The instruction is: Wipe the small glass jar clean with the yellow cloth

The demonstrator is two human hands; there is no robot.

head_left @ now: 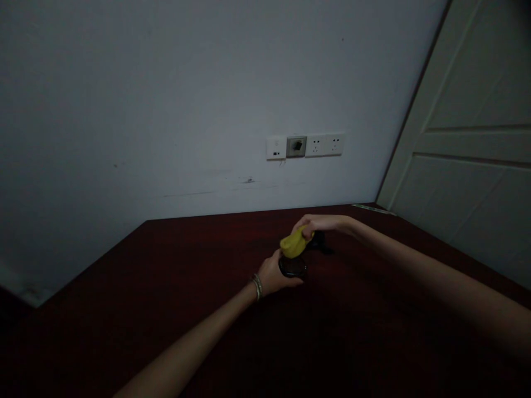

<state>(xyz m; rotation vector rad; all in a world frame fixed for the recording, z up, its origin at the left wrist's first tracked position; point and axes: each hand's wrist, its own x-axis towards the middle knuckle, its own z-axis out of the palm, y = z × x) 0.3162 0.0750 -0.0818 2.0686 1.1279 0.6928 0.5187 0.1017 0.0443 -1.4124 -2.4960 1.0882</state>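
**Item 1. Left hand** [276, 276], with a metal bracelet [257, 286] at the wrist. It is resting low on the table [166, 287]. Its fingers are curling closed around the near edge of a dark glossy object [293, 268], apparently pinning it down so that it is not sliding under pressure from above.

**Item 2. Dark glossy object.** It is sitting on the table mid-frame, between the two hands and right under the cloth. It is rounded and shiny, and too dim to name with confidence. A further dark part [321, 243] is lying just behind, under the right hand; whether it belongs to the same object cannot be told.

**Item 3. Right hand** [317, 224]. It is reaching in from the right with its fingers bunched shut on a yellow cloth [293, 244]. It is holding the cloth as a wad, likely to give a firm pad, and the wad is touching the top of the dark object.

**Item 4. Surroundings.** A pale wall [166, 110] is carrying a socket strip [305, 146], well apart from the hands. A panelled door [477, 166] is standing at the right.
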